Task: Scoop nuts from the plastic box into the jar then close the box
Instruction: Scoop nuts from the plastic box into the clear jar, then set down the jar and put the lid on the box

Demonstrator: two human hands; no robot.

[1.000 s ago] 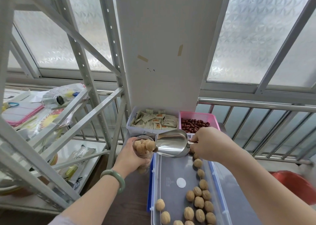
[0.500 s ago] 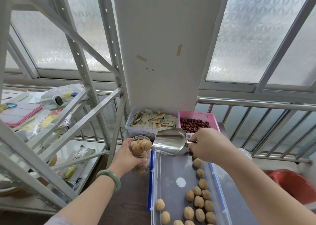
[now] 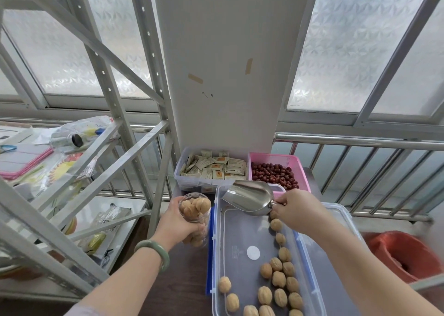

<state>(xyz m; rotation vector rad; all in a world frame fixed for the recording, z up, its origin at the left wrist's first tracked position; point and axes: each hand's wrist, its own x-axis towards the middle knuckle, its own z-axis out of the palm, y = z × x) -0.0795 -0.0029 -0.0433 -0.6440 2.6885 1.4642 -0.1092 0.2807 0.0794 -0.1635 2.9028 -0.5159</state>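
Note:
My left hand [image 3: 176, 222] grips a clear jar [image 3: 195, 211] filled to the brim with walnuts, just left of the plastic box. In my right hand [image 3: 296, 210] is the handle of a metal scoop [image 3: 248, 199], which looks empty and points left over the far end of the clear plastic box [image 3: 217, 255]. Several walnuts [image 3: 280, 276] lie along the box's right side and near end. The box's lid [image 3: 336, 267] lies open to the right under my right forearm.
Behind the box stand a clear bin of sachets [image 3: 212, 168] and a pink basket of red dates [image 3: 276, 175]. A metal shelf rack [image 3: 101, 147] with clutter fills the left. A railing and a red-lined bin [image 3: 403, 255] are at the right.
The scoop has drawn back to the right, away from the jar's mouth, and now hangs over the box. The jar has stayed nearly in place in my left hand.

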